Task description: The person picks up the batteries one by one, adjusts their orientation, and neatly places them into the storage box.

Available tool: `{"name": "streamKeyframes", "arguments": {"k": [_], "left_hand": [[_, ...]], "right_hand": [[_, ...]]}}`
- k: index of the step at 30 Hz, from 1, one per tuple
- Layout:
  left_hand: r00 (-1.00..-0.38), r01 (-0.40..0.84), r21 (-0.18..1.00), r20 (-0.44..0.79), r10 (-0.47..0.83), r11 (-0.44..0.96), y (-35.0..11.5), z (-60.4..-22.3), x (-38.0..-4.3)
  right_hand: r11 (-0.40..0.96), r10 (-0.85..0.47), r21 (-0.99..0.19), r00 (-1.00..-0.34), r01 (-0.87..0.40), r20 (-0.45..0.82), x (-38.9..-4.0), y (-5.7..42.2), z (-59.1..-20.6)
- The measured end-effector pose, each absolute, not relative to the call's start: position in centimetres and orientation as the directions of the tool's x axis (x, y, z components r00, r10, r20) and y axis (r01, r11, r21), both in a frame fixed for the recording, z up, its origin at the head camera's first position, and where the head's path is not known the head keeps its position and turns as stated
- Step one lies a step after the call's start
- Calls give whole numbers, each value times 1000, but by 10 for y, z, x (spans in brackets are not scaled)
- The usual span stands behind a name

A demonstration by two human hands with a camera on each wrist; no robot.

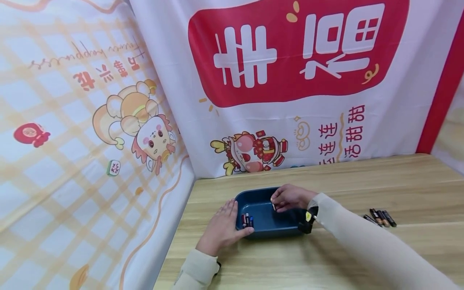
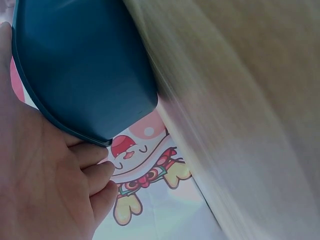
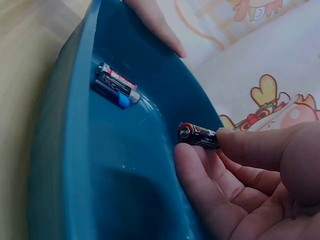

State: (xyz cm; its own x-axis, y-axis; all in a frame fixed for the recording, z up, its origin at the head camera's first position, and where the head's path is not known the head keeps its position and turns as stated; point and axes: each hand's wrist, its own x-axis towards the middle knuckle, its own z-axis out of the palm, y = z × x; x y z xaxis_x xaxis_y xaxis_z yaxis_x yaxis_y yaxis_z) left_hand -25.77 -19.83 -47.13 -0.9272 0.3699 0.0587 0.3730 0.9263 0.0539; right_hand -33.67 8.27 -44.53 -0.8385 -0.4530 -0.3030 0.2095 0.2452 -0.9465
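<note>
My right hand [image 1: 290, 197] is over the inside of a dark blue plastic basin [image 1: 275, 231], pinching a small black battery [image 3: 197, 135] between thumb and fingers. In the right wrist view the battery's round end faces the camera. My left hand [image 1: 222, 227] rests against the basin's left side, thumb over the near rim and fingers along the outer edge. From the left wrist, the rim [image 2: 55, 120] lies against this hand's fingers. Three batteries [image 3: 115, 85] lie side by side on the basin floor near its left end, with red, silver and blue wrappers.
Several more batteries [image 1: 382, 217] lie in a loose row on the wooden table [image 1: 417, 193], right of the basin. A printed cloth [image 1: 297, 117] hangs behind the table, and another patterned cloth [image 1: 90, 181] hangs along the left side.
</note>
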Motion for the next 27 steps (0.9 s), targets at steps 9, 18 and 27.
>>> {"name": "streamKeyframes", "arguments": {"k": [9, 18, 27], "left_hand": [[-921, 388, 25, 42, 387, 921, -197, -470, -259], [-925, 379, 28, 35, 378, 925, -198, -469, -259], [-919, 393, 28, 42, 391, 919, -199, -468, -258]], "right_hand": [[264, -491, -941, -810, 213, -322, -338, 58, -453], [326, -493, -923, -796, 206, -352, -336, 38, -456], [373, -468, -909, -808, 186, -358, -335, 21, -468]]}}
